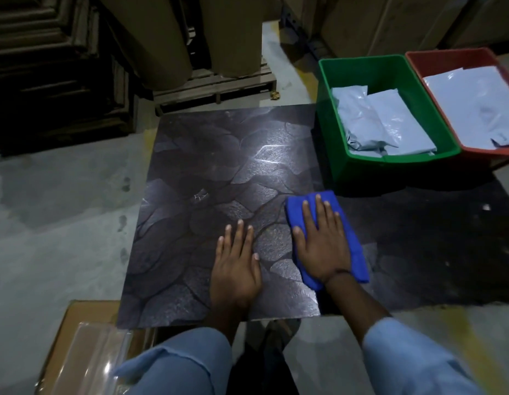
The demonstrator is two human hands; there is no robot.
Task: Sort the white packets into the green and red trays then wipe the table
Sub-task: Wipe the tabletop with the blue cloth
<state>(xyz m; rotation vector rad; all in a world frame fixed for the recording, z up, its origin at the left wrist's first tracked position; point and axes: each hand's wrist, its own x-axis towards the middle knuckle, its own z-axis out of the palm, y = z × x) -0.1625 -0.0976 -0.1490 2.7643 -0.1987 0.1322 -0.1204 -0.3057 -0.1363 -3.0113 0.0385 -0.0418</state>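
Table: dark top with a scale-like pattern, centre of my feed.

Left hand: at 6 o'clock on the table, lying flat with palm down and fingers straight and slightly spread, holding nothing.

Right hand: at 4 o'clock from the table's centre, just beside the left hand, palm down with straight fingers pressing on the blue cloth. I see no curl round it.

Blue cloth: folded pad flat on the table under the right hand, showing past the fingertips and along the hand's outer edge.

Green tray: at 2 o'clock, standing at the table's far right corner. I see several white packets piled inside.

Red tray: at 2 o'clock, touching the green tray's right side; larger white packets lie flat in it.

Cardboard box: at 7 o'clock on the floor, clear plastic on top.

Brown rolls: at 12 o'clock, upright on a pallet.
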